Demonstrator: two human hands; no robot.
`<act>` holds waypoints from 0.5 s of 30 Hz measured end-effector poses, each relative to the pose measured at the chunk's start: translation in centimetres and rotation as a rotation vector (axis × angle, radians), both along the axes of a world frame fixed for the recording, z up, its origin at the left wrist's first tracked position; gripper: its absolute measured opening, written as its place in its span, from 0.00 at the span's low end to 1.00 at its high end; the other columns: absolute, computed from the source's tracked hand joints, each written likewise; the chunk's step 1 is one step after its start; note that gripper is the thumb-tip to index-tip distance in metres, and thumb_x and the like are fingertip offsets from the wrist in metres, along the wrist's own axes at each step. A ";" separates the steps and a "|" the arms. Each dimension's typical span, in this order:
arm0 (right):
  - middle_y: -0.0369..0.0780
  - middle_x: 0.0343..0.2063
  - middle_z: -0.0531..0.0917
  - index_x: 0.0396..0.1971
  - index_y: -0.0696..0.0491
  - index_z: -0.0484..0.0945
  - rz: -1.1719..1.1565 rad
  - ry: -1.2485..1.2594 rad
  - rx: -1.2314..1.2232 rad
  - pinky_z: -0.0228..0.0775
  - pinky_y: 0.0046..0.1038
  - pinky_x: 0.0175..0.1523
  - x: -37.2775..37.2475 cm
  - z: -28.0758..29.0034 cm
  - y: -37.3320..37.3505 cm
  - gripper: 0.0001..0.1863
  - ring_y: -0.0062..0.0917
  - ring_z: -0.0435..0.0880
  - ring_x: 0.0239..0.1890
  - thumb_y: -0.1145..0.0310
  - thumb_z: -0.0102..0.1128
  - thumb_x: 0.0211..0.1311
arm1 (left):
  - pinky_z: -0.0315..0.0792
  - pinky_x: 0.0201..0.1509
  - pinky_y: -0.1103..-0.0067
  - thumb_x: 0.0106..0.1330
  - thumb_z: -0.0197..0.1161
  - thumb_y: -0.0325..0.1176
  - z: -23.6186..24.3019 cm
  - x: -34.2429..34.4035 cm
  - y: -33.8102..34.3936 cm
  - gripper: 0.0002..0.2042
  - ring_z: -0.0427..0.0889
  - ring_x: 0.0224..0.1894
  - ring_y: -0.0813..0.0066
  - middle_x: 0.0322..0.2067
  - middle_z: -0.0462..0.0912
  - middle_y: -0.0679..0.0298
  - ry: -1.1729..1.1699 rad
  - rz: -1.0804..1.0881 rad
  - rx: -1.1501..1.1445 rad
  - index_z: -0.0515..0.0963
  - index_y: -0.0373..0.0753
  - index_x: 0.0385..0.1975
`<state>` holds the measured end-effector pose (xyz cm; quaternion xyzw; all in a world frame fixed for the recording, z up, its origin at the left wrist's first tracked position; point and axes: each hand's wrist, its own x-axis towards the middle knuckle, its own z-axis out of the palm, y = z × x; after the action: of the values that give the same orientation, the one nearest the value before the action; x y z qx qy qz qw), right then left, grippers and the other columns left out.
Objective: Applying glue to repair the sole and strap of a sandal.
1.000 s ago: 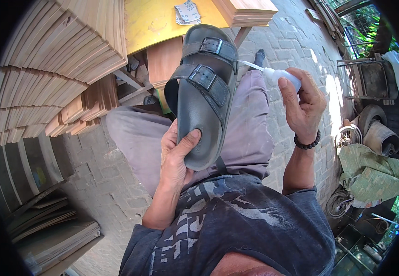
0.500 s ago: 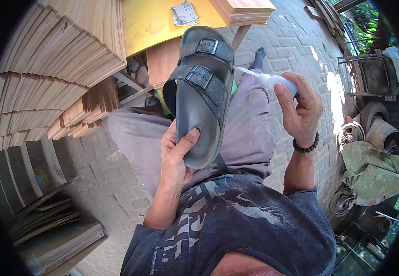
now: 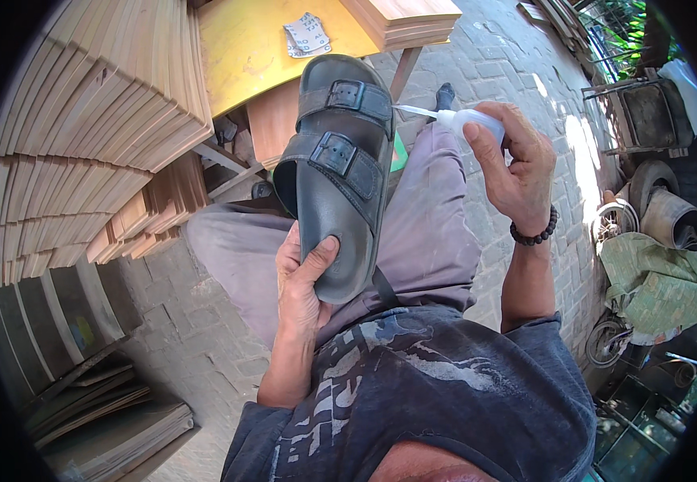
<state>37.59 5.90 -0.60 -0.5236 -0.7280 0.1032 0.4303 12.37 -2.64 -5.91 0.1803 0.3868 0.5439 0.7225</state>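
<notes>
A dark two-strap sandal (image 3: 334, 217) with buckles is held up above my lap, its toe end pointing away from me. My left hand (image 3: 304, 277) grips its heel, thumb on the footbed and fingers hidden beneath. In my right hand (image 3: 517, 161) is a small white squeeze bottle (image 3: 481, 126) with a long thin nozzle (image 3: 415, 109). The nozzle points left, its tip at the right edge of the sandal by the front strap. Whether it touches the sandal, or anything comes out, I cannot tell.
Beyond the sandal stands a yellow-topped table (image 3: 244, 48) bearing sandpaper pieces (image 3: 307, 36) and a stack of boards (image 3: 401, 20). Tall wooden board stacks (image 3: 99, 96) rise at the left. A green cloth (image 3: 658, 281), a tyre (image 3: 654, 185) and a chair (image 3: 646, 116) are at the right.
The sandal has shifted slightly left and toward me in the picture. My right hand has moved a little left and up with the bottle, keeping the nozzle by the front strap.
</notes>
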 end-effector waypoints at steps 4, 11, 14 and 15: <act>0.38 0.19 0.76 0.36 0.57 0.80 0.017 -0.016 -0.009 0.59 0.24 0.21 0.0 0.7 0.3 0.09 0.19 0.69 0.14 0.67 0.65 0.62 | 0.75 0.48 0.81 0.62 0.67 0.28 0.0 0.0 0.0 0.20 0.83 0.41 0.75 0.43 0.83 0.60 -0.007 0.027 -0.008 0.74 0.30 0.52; 0.38 0.16 0.74 0.36 0.57 0.80 0.011 -0.069 0.022 0.59 0.24 0.21 -0.2 1.3 0.6 0.09 0.20 0.69 0.13 0.67 0.65 0.62 | 0.76 0.48 0.80 0.61 0.67 0.27 -0.7 0.0 -0.1 0.20 0.83 0.41 0.75 0.43 0.83 0.60 0.008 0.043 -0.010 0.74 0.30 0.52; 0.38 0.16 0.75 0.36 0.57 0.80 0.021 -0.054 0.002 0.60 0.23 0.21 -0.2 1.4 0.6 0.09 0.20 0.69 0.13 0.67 0.65 0.62 | 0.76 0.48 0.80 0.61 0.67 0.27 -0.6 -0.1 -0.1 0.20 0.83 0.41 0.75 0.43 0.83 0.60 0.005 0.041 -0.012 0.73 0.30 0.52; 0.39 0.17 0.75 0.36 0.58 0.80 0.022 -0.055 -0.003 0.60 0.24 0.21 -0.2 1.3 0.6 0.09 0.20 0.70 0.13 0.67 0.65 0.62 | 0.76 0.48 0.80 0.61 0.67 0.27 -0.6 -0.1 0.0 0.20 0.83 0.41 0.75 0.43 0.83 0.60 0.006 0.042 -0.012 0.73 0.30 0.52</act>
<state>37.42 6.46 0.72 -0.5189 -0.7452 0.0947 0.4081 12.28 -2.68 -6.51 0.1693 0.3958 0.5561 0.7109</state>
